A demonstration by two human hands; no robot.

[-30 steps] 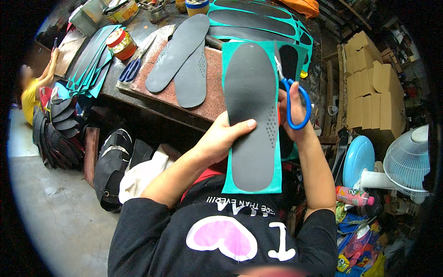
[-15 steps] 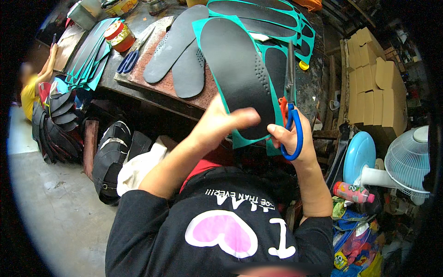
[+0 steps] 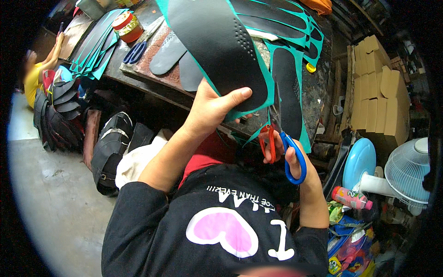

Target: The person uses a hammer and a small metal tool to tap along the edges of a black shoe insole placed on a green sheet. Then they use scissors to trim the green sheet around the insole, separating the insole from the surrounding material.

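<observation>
My left hand (image 3: 210,106) grips the lower end of a black insole (image 3: 221,51) with a green border, its thumb flat on top. The insole has a patch of small raised dots and reaches past the top of the view. In my right hand (image 3: 291,154) are scissors (image 3: 298,164) with one blue and one red handle. Their blades look parted at the insole's lower right corner, where a thin green strip hangs. Behind them, another green-bordered insole piece (image 3: 287,87) lies at the table's edge. Two grey-black insoles (image 3: 168,55) without borders rest partly hidden behind the held one.
The dark worktable (image 3: 138,87) carries a red-lidded jar (image 3: 128,27), blue-handled scissors (image 3: 135,52) and stacks of green-edged sheets (image 3: 97,46). Cardboard boxes (image 3: 378,92) and a fan (image 3: 406,161) stand at right. Black shoe parts (image 3: 110,154) sit at left, near a person in yellow (image 3: 33,85).
The held insole has moved up and turned slightly. My right hand has come down, spreading the scissor handles and bringing the blades to the insole's corner. A green strip now hangs there.
</observation>
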